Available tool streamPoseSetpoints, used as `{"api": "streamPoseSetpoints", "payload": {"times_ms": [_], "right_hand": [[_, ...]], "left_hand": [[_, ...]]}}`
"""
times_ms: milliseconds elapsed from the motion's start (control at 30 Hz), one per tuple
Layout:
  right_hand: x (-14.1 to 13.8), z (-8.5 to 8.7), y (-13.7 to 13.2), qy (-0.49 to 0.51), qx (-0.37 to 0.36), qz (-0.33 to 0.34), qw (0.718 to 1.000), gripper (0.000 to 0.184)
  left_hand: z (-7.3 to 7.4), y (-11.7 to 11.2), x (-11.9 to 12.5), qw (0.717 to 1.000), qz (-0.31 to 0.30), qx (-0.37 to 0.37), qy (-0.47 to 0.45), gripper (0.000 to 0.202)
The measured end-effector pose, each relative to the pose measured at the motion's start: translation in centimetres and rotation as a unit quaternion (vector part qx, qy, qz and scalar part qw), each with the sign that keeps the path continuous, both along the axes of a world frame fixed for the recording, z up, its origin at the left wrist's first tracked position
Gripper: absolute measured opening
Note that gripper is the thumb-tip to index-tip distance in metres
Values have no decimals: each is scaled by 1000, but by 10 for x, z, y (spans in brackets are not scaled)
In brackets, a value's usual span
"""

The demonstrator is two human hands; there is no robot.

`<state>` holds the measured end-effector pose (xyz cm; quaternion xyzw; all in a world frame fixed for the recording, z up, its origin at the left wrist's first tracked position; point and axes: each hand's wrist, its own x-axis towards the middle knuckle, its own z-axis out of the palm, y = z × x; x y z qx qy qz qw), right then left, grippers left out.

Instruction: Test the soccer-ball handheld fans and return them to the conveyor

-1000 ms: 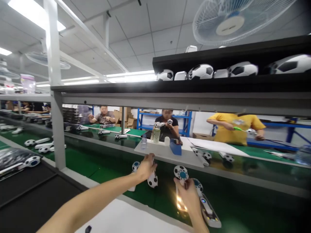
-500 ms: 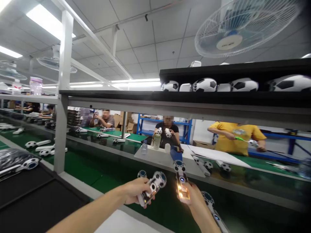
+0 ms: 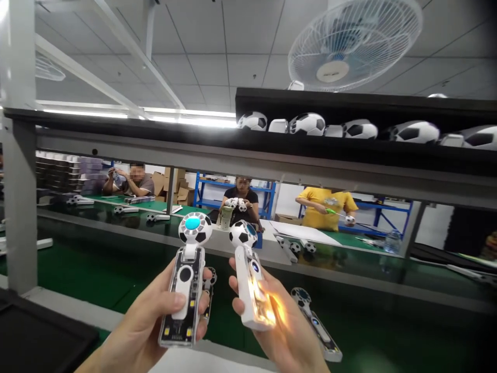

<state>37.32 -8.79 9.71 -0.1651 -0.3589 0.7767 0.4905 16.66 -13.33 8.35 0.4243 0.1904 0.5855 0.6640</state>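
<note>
My left hand [image 3: 155, 305] is wrapped round a soccer-ball-headed handheld device [image 3: 185, 280], upright, its thumb on the long white front button. The ball head shows a bright cyan disc, and a circuit board shows through the clear handle. In my right hand [image 3: 283, 316] is a second device [image 3: 248, 280] of the same kind, tilted, its handle glowing orange. Behind my left fingers stands part of another such device [image 3: 210, 290] on the green belt [image 3: 128, 274]. One more device [image 3: 316, 324] lies to the right of my right hand.
Above the belt runs a shelf [image 3: 194, 140] with several soccer-ball heads [image 3: 307, 124] on it. A grey post [image 3: 21, 207] stands at left, near a black tray [image 3: 42, 331]. Across the line, co-workers [image 3: 328, 207] handle similar pieces. A fan [image 3: 353, 46] hangs overhead.
Both devices have come closer and higher in view, turned more upright. The left one's head now shows a lit cyan disc. The view has swung to the right.
</note>
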Motion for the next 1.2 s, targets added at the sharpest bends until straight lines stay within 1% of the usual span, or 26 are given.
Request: {"api": "streamPoseSetpoints", "payload": {"times_ms": [67,100,133,233,267,300,333,433,567,633,733,800,967,1100,1200], "right_hand": [[-6,-2,-1,-22,23,17,999,56],[-10,-3,-3,-40,41,6,998,57],[-14,-4,-5,-63,63,-19,996,58],[-28,-7,-13,-129,118,-146,974,68],[-32,-8,-16,-136,129,-178,966,71],[-35,-8,-18,-135,137,-194,962,74],[-38,-8,-20,-130,145,-196,961,76],[-41,-9,-24,-120,156,-174,965,79],[-39,-9,-22,-114,172,-170,964,75],[-36,-9,-21,-114,175,-146,967,75],[-30,-10,-18,-123,181,-94,971,78],[-27,-11,-16,-134,193,-81,969,81],[-27,-12,-14,-139,189,-116,965,87],[-29,-10,-18,-153,156,-144,965,80],[-30,-9,-20,-158,159,-167,960,79]], "left_hand": [[1,-1,-2,1000,-6,-2,18,41],[2,-1,-3,1000,-4,4,30,41],[3,-2,-4,999,0,14,44,43],[4,-2,-7,995,29,47,81,51],[4,-2,-7,994,38,52,91,53],[4,-1,-7,993,44,53,99,54],[3,0,-7,992,47,55,103,54],[1,3,-6,992,37,65,105,47],[-1,3,-5,993,30,58,101,42],[0,2,-6,994,26,44,98,41],[0,2,-6,996,8,31,85,46],[0,3,-6,997,2,32,76,50],[-3,5,-6,996,20,58,72,54],[-2,3,-5,995,10,55,80,47],[-1,2,-4,995,11,65,80,44]]}}
